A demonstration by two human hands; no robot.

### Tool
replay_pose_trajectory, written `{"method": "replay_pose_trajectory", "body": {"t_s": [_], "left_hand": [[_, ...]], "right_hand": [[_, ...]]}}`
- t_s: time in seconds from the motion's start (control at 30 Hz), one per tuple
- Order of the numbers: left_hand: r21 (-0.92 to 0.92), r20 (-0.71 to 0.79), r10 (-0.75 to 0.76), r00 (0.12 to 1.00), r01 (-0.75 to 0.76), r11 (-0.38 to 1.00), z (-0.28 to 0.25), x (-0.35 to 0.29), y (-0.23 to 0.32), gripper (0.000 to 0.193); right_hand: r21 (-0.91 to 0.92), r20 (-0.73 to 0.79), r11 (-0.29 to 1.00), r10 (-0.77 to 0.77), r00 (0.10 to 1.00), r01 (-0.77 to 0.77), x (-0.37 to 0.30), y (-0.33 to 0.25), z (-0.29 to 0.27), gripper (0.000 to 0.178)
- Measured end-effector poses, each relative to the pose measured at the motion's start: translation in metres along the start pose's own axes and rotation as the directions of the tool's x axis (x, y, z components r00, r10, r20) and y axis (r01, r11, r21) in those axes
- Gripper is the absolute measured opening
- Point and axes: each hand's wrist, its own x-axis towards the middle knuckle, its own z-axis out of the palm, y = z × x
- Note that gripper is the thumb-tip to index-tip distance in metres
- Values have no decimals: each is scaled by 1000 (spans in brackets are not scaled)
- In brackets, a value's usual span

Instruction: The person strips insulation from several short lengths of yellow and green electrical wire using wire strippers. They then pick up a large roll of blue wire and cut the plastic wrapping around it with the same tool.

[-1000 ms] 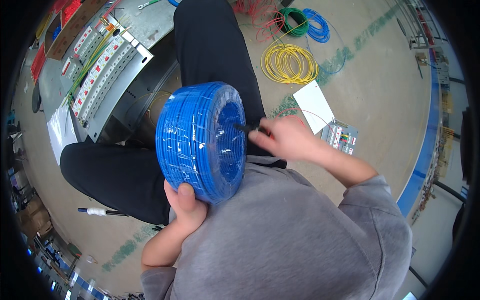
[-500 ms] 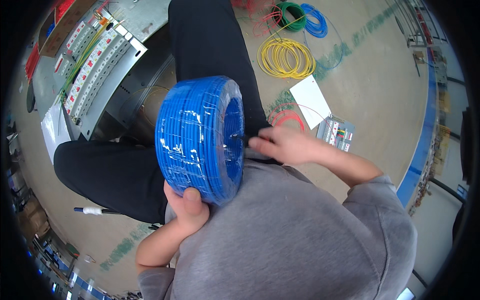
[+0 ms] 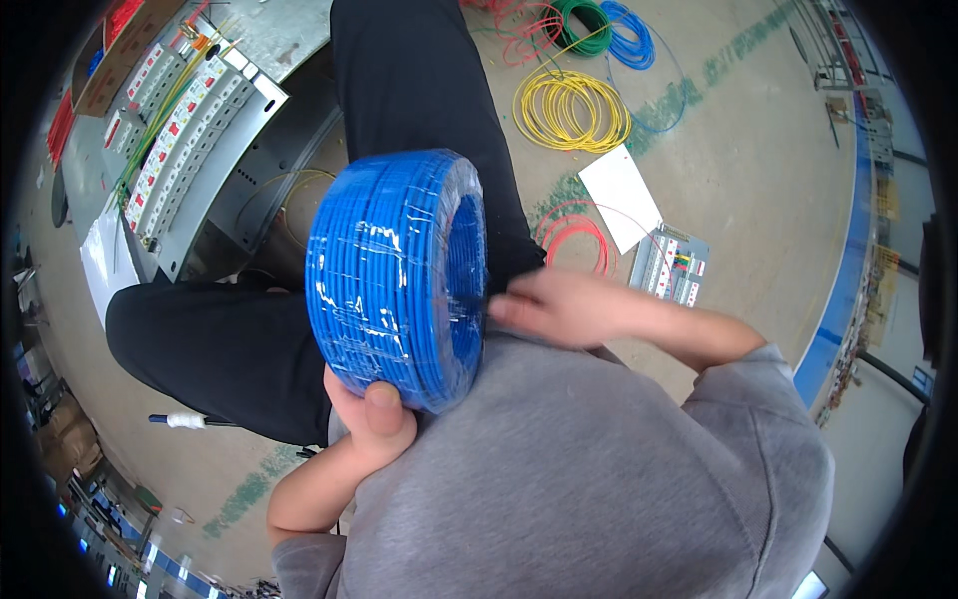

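A thick coil of blue wire [image 3: 364,285] in clear wrap stands on its edge in front of my body, its hollow centre facing right. My left hand [image 3: 377,419] grips its lower rim, thumb on the near side, the other fingers hidden beneath. At the right side of the coil, my right hand [image 3: 569,307] is closed with thumb and fingers pinched together. A thin dark tool pokes from its fingertips toward the coil's opening. Motion smears the tool, so its kind is unclear.
To the left, a metal panel [image 3: 261,120] carries rows of circuit breakers [image 3: 175,150]. Loose coils of yellow [image 3: 571,112], green [image 3: 579,28], blue [image 3: 632,38] and red wire [image 3: 577,235] lie on the floor beyond my knee, near a white sheet [image 3: 619,195] and a small breaker board [image 3: 671,268].
My right hand has moved slightly down along the coil's right opening with the dark tool. The coil has shifted a little to the left; my left hand keeps its hold.
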Motion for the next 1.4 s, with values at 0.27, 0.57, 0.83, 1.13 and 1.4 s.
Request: {"method": "replay_pose_trajectory", "body": {"t_s": [0.27, 0.57, 0.83, 1.13, 1.4], "left_hand": [[123, -62, 57, 996, -49, 991, -8, -3, -12, 93], [79, 3, 3, 1000, -3, 997, -34, 17, 7, 73], [-239, 147, -510, 848, 531, 813, -44, 72, 63, 85], [-283, 226, -220, 949, 281, 917, -47, 52, 32, 72], [-300, 503, 185, 844, -30, 954, -31, 63, -30, 76]], "right_hand": [[-49, 94, 998, -26, 995, 31, -13, -11, 8, 79], [-9, 183, 986, -160, 970, 164, -15, 17, 2, 78], [325, -266, 881, -264, 927, 344, 10, 40, 21, 34], [555, -456, 680, -233, 859, 479, 32, 17, 30, 38], [375, -663, 698, -258, 703, 610, 26, 14, -34, 42]]}}
